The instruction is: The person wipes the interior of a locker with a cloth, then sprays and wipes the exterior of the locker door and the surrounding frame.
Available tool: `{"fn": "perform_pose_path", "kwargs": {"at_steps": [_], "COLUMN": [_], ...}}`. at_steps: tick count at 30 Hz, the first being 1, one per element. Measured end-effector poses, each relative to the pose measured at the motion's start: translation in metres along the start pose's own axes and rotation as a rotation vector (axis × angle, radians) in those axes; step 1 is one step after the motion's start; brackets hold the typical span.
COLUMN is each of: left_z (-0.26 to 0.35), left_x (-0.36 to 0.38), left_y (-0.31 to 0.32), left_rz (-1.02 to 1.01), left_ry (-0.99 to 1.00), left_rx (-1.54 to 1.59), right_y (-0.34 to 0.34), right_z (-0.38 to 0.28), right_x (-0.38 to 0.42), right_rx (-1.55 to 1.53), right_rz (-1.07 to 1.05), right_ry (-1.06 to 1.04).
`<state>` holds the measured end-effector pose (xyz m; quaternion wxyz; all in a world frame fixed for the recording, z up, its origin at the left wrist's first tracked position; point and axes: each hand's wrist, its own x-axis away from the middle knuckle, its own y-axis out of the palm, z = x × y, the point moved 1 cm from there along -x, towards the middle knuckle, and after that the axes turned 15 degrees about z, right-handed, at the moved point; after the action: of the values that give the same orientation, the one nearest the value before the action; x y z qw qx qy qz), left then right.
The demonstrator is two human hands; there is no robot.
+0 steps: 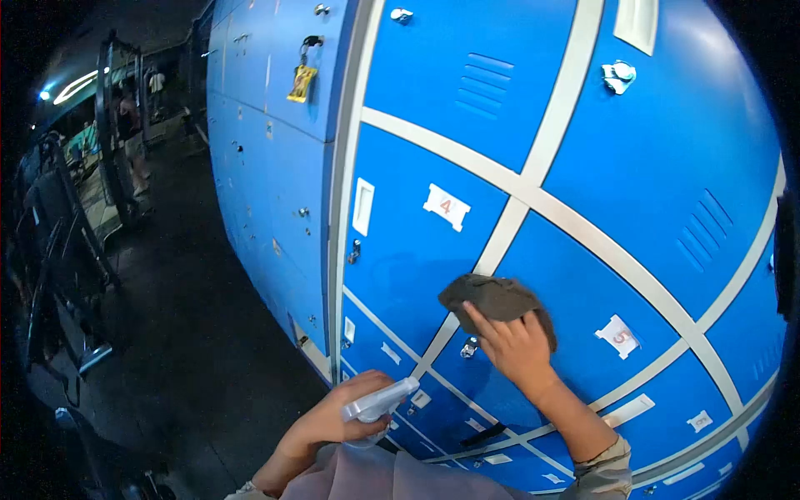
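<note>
My right hand [518, 348] presses a dark brown cloth [498, 296] against a blue locker door [575, 292] that bears a "5" label [618, 336]. Part of the cloth laps over the pale frame strip beside the "4" door [417, 258]. Just below the hand is a metal lock [470, 347]. Lower down, my left hand [329, 417] is wrapped round a whitish spray bottle [382, 400], held in front of the lockers and close to my body. Most of the bottle's lower part is hidden by the hand.
At the left stands a lighter blue locker bank [275, 167], with a key and yellow tag [302, 83] hanging from one lock. Dark floor [192, 333] runs beside it. Gym equipment [58, 250] and a person [132, 137] are further off.
</note>
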<state>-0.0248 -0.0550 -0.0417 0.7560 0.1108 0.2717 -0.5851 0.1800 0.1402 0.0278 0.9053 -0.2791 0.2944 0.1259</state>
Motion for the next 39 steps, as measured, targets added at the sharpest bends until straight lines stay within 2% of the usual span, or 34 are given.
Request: {"fn": "perform_pose_path", "kwargs": {"at_steps": [1,2,6,9,12,15,18,20,24,26,29,32,36,37,39], "left_z": [0.0,0.002,0.0,-0.002,-0.004,-0.005,-0.002,0.002,-0.002,0.006,0.006,0.009,0.001,-0.002,-0.007], "left_x": [0.001,0.001,0.004,0.004,0.003,0.005,0.005,0.008,0.018,0.017,0.02,0.021,0.029,0.028,0.03], "left_y": [-0.001,-0.001,0.003,0.009,0.014,0.019,0.026,0.032,0.047,0.054,0.065,0.074,0.06,0.055,0.041], "left_rz": [0.014,0.023,0.108,0.153,0.15,0.173,0.263,0.305,0.41,0.457,0.524,0.639,0.685,0.71,0.595], "left_ry": [0.016,-0.013,-0.049,-0.128,-0.188,-0.201,-0.115,-0.193,-0.335,-0.301,-0.211,-0.21,-0.27,-0.281,-0.139], "left_rx": [-0.028,-0.044,-0.099,-0.07,-0.081,-0.062,0.028,0.102,0.279,0.231,0.229,0.238,0.06,0.039,0.126], "right_y": [-0.004,-0.01,-0.052,-0.071,-0.056,-0.035,-0.032,-0.044,-0.021,0.006,0.028,0.1,0.04,0.033,0.029], "right_z": [-0.001,0.001,0.047,0.061,0.041,0.018,-0.008,-0.023,-0.071,-0.114,-0.156,-0.226,-0.214,-0.213,-0.217], "right_x": [-0.002,-0.005,-0.041,-0.043,-0.023,0.016,0.04,0.043,0.071,0.089,0.097,0.168,0.115,0.098,0.067], "right_rx": [-0.039,-0.05,0.283,0.361,0.372,0.26,-0.051,-0.511,-1.429,-1.509,-2.069,-2.989,-2.779,-2.79,-2.809], "right_rz": [0.03,-0.033,0.11,0.213,0.214,0.209,0.181,0.206,0.024,-0.016,-0.278,-0.535,-0.48,-0.435,-0.345], "right_ry": [-0.023,0.07,0.31,0.454,0.461,0.382,0.435,0.625,1.223,1.487,2.089,2.036,2.165,2.143,2.089]}}
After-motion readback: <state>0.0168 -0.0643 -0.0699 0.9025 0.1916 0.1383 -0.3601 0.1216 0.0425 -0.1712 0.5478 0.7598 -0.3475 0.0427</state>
